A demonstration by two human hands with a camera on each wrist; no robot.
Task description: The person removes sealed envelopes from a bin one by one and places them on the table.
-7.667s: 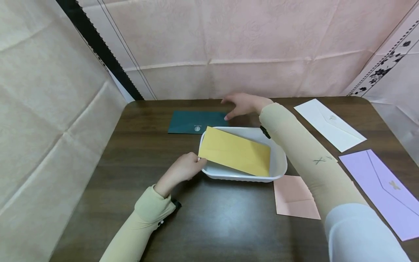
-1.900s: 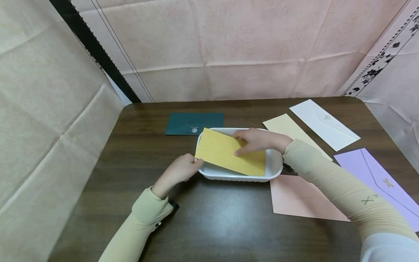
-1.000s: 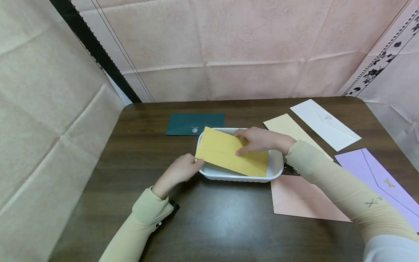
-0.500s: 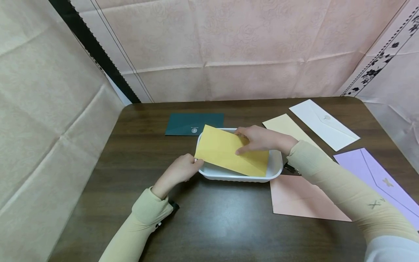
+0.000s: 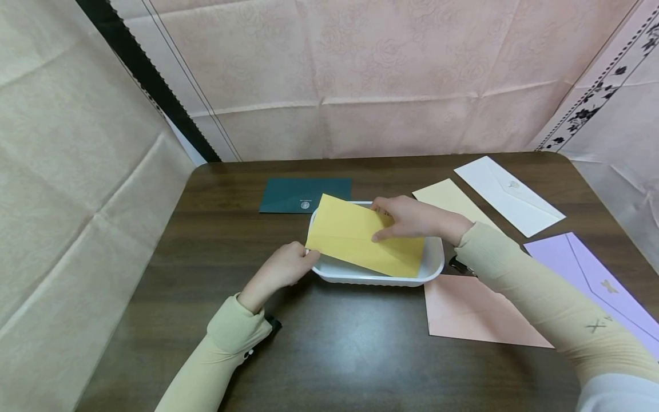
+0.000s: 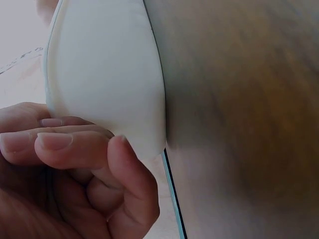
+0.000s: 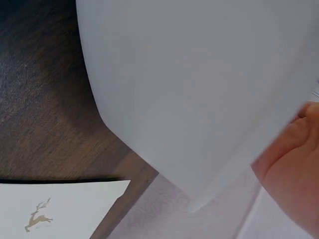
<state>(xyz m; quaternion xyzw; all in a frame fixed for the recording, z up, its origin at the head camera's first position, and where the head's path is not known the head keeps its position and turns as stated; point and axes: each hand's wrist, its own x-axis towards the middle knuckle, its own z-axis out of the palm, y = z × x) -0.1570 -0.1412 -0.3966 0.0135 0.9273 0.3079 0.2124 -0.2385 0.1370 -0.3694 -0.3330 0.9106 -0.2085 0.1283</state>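
Note:
A yellow envelope lies tilted in a white plastic tray on the table. My left hand holds the tray's left end; its curled fingers and thumb show beside the tray wall in the left wrist view. My right hand comes in from the right and pinches the yellow envelope near its far edge, thumb on the upper face and fingertips past that edge. In the right wrist view only part of the hand shows at the side, beyond the tray's pale wall.
A dark green envelope lies behind the tray. To the right are a cream envelope, a white envelope and a purple envelope. Part of a pink envelope shows under my right sleeve. The dark wooden table meets cloth-covered walls.
Since the oldest frame my right hand has come from behind the tray onto the yellow envelope. Over the last two seconds the envelope's far edge has risen slightly. My left hand has stayed put.

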